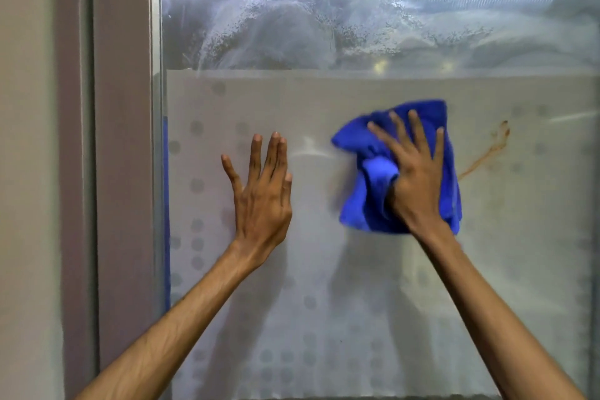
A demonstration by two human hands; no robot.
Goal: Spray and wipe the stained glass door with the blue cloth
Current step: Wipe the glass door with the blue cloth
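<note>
The right hand [414, 178] lies flat with fingers spread, pressing the blue cloth [367, 204] against the glass door [324, 269]; it is not clamped around the cloth, only pinning it with the palm. The cloth is bunched and folded, soft and light by the look of it, so it should mould to the pane but could slip or ball up unless pressed across its middle. The left hand [263, 195] is open and empty, fingers loosely together, braced flat on the frosted, dotted part of the glass to the cloth's left. A brown stain [487, 153] trails just right of the cloth, not yet wiped. Glass is stiff and breakable, so steady, even pressure seems wise.
</note>
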